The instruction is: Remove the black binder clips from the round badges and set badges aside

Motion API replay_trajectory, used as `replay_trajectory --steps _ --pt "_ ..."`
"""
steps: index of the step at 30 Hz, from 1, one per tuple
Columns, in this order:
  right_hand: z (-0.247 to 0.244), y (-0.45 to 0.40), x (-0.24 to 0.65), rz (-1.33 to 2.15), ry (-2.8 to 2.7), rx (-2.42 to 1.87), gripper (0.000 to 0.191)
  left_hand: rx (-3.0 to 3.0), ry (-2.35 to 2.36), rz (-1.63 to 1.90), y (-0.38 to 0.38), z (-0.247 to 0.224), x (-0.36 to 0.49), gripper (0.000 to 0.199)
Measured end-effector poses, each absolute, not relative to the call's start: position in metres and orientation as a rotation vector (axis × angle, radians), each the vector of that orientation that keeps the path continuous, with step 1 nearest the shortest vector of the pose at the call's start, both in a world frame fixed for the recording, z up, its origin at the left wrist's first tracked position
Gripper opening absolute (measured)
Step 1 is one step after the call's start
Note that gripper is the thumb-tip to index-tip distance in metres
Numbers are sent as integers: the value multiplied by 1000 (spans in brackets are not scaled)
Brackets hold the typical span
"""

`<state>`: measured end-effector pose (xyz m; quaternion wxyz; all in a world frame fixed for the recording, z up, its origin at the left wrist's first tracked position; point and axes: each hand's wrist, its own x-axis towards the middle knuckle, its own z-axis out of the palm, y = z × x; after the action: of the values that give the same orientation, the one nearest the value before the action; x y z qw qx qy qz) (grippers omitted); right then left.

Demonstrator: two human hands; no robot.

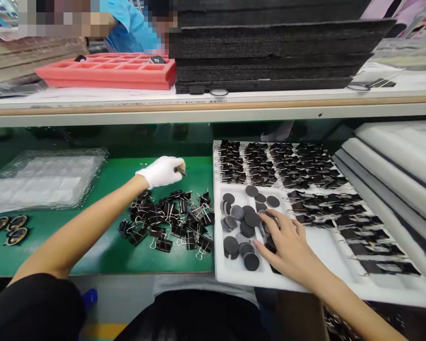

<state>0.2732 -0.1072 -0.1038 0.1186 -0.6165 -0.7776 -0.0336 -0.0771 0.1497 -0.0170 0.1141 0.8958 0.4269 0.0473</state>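
My left hand (163, 171), in a white glove, is closed above the green bench, and a small dark piece (180, 170) sticks out of its fingers; its kind is hard to make out. Just below lies a heap of black binder clips (170, 213) with silver wire handles. My bare right hand (287, 241) is over the white foam tray (230, 278), fingers apart and bent down among loose round black discs (247, 220). What lies under its palm and fingertips is partly hidden. Rows of clipped black pieces (277, 166) fill the tray's back and right side.
Clear plastic trays (46, 180) and several round lens-like pieces (17, 229) lie on the left. White foam sheets (404, 156) lean at the right. On the shelf (128, 111) stand a pink foam tray (106, 78) and stacked black foam (270, 57). A person in blue (133, 28) is behind.
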Motion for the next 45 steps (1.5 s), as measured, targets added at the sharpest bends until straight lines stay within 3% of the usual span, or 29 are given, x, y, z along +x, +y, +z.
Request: replay_trajectory --steps 5,12,18,21,28,34,40,45 --pt "-71 -87 270 -224 -2316 -1725 66 2595 1137 -152 163 -42 -66 35" --pt "-71 -50 245 67 -2564 -1437 86 2364 815 -199 159 -31 -58 58" --pt "-83 -50 230 -37 -2543 -1468 45 2577 985 -55 125 -8 -49 60" --pt "-74 -45 229 -76 -2642 -1499 34 2834 772 17 94 -2 -21 52" --pt "-57 -29 222 41 -2706 -1709 40 3112 547 -312 64 3 32 52" --pt "-61 -34 227 -18 -2720 -1634 41 3065 679 -270 78 6 39 50" --pt "-56 -28 232 133 -2647 -1661 41 2969 725 -244 82 5 34 46" --pt "-67 -30 229 6 -2729 -1448 32 2943 876 -174 94 16 10 52"
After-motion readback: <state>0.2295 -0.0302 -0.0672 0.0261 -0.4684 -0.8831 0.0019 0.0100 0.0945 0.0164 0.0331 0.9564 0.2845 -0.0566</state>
